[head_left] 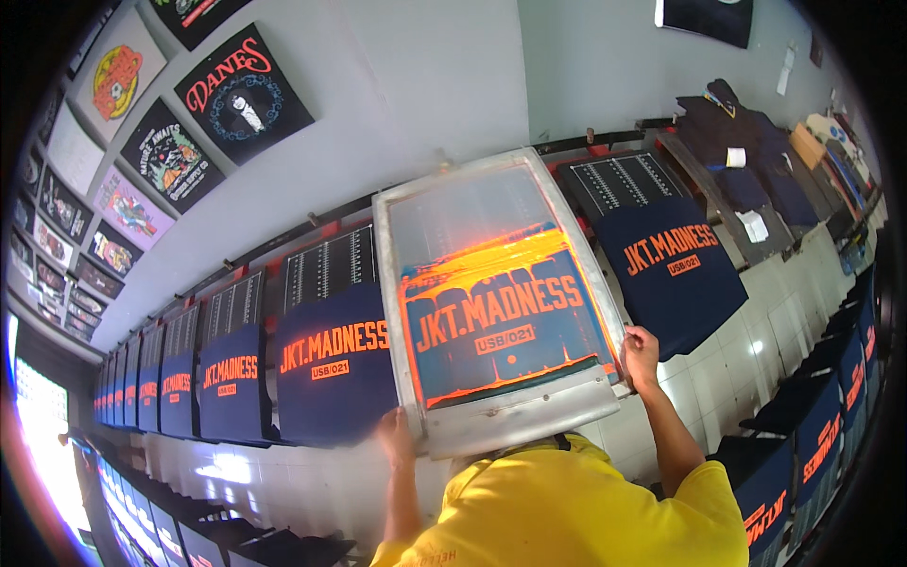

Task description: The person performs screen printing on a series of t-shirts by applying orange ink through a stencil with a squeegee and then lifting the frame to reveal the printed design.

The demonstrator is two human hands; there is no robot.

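A silver-rimmed screen printing frame [520, 423] is in front of me, tilted. Bright orange ink [491, 253] lies in a thick smeared band across its mesh, and orange block lettering shows below it. My left hand [395, 437], slightly blurred, grips the frame's lower left corner. At the lower right edge, my right hand [641, 354] has its fingers closed on the rim. Left of the frame, a navy shirt [331, 406] with an orange print is stretched on a board. Another printed navy shirt [675, 317] lies to the right. The frame hides whatever is beneath it.
A long row of boards with printed navy shirts [231, 406] recedes left along a rail [274, 248]. More printed shirts [817, 444] stand behind me at lower right. Dark cloths [737, 189] lie on a bench at far right. Sample prints [244, 94] hang on the wall.
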